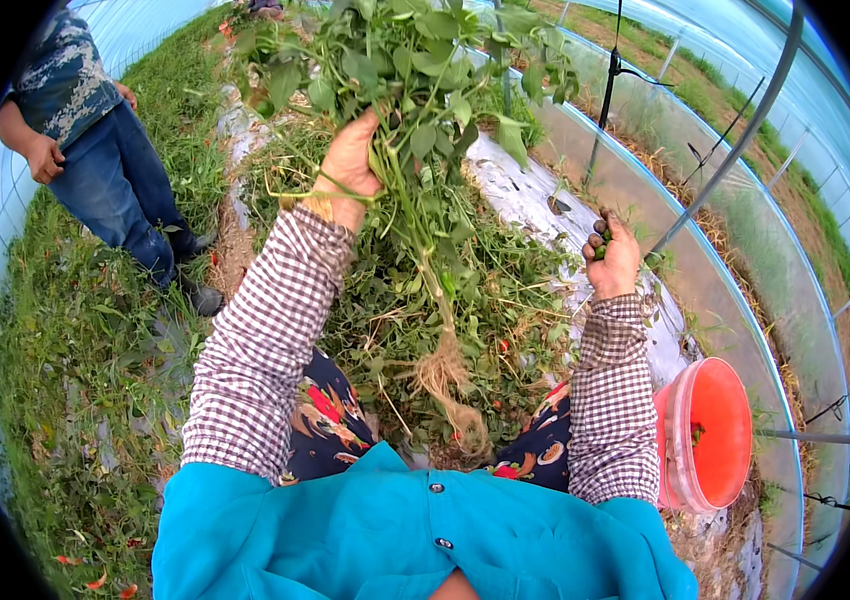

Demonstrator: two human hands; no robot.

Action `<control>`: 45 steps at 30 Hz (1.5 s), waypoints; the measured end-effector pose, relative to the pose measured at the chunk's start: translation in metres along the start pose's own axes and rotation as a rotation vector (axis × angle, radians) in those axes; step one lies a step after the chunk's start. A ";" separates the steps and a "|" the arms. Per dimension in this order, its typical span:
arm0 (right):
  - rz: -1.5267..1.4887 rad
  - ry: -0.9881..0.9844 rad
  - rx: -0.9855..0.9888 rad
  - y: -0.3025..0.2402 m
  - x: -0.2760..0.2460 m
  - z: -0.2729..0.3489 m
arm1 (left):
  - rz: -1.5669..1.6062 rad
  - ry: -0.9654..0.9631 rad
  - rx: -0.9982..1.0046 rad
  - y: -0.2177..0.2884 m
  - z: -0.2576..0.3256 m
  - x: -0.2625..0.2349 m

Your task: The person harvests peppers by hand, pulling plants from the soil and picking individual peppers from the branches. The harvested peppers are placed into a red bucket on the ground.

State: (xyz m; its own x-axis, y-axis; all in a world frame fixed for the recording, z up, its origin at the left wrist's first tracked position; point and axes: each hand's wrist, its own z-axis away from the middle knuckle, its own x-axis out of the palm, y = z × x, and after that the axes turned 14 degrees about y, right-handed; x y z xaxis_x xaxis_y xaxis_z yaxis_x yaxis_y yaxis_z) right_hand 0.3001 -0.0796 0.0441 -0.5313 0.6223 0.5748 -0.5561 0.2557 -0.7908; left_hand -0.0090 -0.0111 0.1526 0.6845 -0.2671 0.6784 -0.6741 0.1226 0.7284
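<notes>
In the head view, a leafy plant (pixel 430 60) was held up by the left hand (pixel 350 165), grip wrapped snugly round its stems (pixel 423 255), roots (pixel 441 370) dangling below. Some small dark fruits (pixel 599 240) were kinda cupped in the right hand (pixel 618 266), its grip half curled, near a red bucket (pixel 680 430).

your shirt (pixel 345 520) is turquoise, your sleeves (pixel 260 350) dark-and-white check, your trousers (pixel 330 412) navy with red flowers; the plant (pixel 430 80) is green, its roots (pixel 442 372) tan, the bucket (pixel 727 420) coral red.
</notes>
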 end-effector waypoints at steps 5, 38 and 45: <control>-0.058 -0.057 0.081 0.002 0.004 0.003 | -0.645 -0.125 0.325 0.061 -0.030 0.027; -0.131 -0.022 0.080 -0.010 -0.007 -0.002 | -2.400 -0.007 0.805 -0.048 0.019 -0.073; -0.070 -0.049 0.113 -0.002 -0.002 0.000 | -2.337 0.002 0.923 -0.063 0.041 -0.103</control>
State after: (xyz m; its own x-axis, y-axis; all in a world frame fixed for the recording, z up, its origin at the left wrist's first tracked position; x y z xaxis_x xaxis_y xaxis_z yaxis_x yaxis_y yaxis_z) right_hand 0.3026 -0.0816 0.0448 -0.5177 0.5683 0.6396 -0.6600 0.2104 -0.7212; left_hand -0.0481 -0.0301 0.0332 0.1538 0.6747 -0.7219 0.8603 -0.4508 -0.2381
